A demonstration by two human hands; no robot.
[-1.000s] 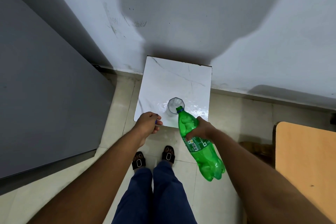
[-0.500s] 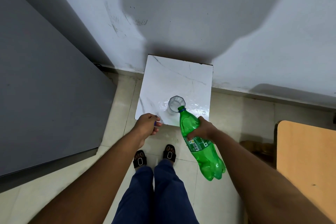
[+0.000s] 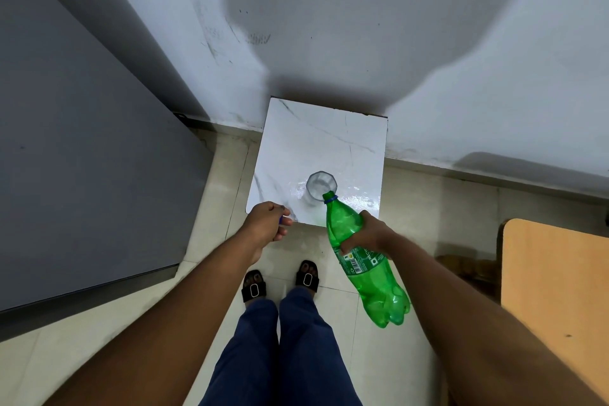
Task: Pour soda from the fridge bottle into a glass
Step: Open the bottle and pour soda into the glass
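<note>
Green bottle (image 3: 359, 257) gripped in right hand (image 3: 369, 234), tilted neck-down, mouth at glass (image 3: 321, 186) rim near table (image 3: 329, 135) front edge; left hand (image 3: 267, 224) closed, likely on cap.

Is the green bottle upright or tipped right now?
Tipped. The green bottle slants in the right hand, open mouth at the glass rim, base raised toward the camera.

Blue item (image 3: 281, 219) in left hand (image 3: 265, 224) mostly hidden; wooden surface (image 3: 557, 290) cut off at right edge.
</note>
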